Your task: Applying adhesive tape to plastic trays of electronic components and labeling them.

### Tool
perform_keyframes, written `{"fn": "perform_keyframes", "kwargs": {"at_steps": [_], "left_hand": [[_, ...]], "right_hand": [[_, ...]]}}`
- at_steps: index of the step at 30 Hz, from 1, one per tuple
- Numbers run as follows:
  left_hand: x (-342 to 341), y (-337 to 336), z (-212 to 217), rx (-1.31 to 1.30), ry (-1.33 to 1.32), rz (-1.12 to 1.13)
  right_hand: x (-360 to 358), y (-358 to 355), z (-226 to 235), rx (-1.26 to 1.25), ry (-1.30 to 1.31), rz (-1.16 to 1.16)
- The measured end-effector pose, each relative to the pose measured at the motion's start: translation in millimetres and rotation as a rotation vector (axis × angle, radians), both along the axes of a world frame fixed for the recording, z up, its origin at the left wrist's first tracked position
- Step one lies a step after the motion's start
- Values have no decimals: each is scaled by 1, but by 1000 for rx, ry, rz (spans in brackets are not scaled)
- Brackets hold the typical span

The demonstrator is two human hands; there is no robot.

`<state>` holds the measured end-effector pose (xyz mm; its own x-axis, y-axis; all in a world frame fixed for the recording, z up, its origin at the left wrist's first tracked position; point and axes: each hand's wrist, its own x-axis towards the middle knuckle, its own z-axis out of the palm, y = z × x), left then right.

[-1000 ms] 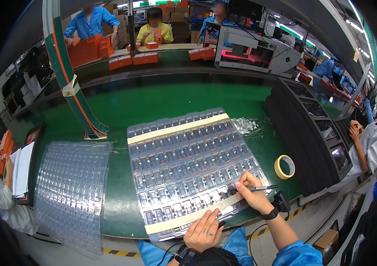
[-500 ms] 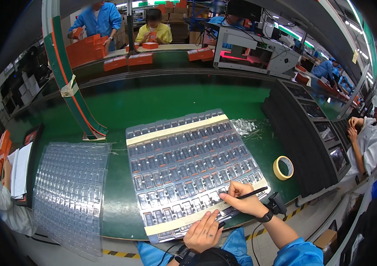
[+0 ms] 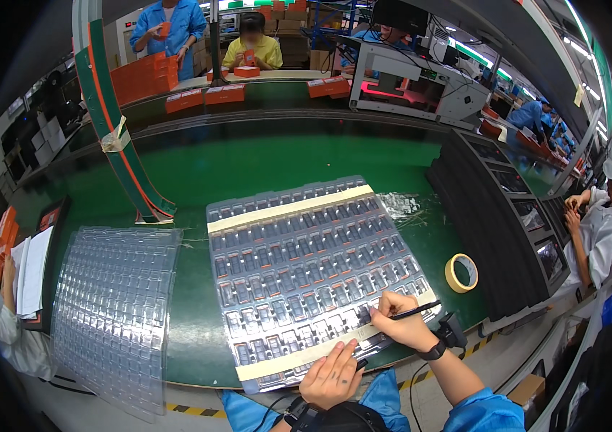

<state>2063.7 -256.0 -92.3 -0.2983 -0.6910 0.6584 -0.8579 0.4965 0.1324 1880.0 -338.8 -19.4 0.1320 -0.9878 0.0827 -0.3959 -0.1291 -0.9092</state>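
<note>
Right hand (image 3: 401, 327) at about 5 o'clock in the head view, fingers curled together in a writing grip, pinching a black pen (image 3: 408, 312); pen tip rests on the lower strip of beige masking tape (image 3: 298, 356) that runs along the near edge of the clear blister tray (image 3: 306, 266). Pen barrel points toward 3 o'clock. Left hand (image 3: 332, 376) at 6 o'clock, palm down and flat on the near edge of the same tray — fingers extended, slightly spread, tips touching the tape strip. Tray sits at frame centre on the green table (image 3: 248, 173), its pockets filled with small dark parts; a second tape strip (image 3: 290, 207) crosses its far edge at 12 o'clock. Stack of empty clear trays (image 3: 115, 309) lies at 9 o'clock, well apart from both hands. Roll of yellow tape (image 3: 461, 273) at 3 o'clock, near the right hand, not touching it. Black trays (image 3: 500, 216) stacked beyond the roll at 2 o'clock.
</note>
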Motion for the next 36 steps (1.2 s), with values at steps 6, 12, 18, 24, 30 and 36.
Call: {"fn": "perform_keyframes", "kwargs": {"at_steps": [6,12,18,24,30,36], "left_hand": [[-1,1,0,14,12,-7],[-1,1,2,18,9,2],[-2,0,-1,12,17,1],[-2,0,-2,-2,4,11],[-2,1,-2,4,14,14],[-2,2,-3,13,22,12]], "right_hand": [[-10,-4,-10,1,-46,55],[-2,-4,-7,-15,-4,113],[-2,-2,-6,-40,28,117],[-3,-4,-9,-90,59,145],[-4,-4,-9,-90,58,137],[-4,-3,-7,-33,50,145]]}}
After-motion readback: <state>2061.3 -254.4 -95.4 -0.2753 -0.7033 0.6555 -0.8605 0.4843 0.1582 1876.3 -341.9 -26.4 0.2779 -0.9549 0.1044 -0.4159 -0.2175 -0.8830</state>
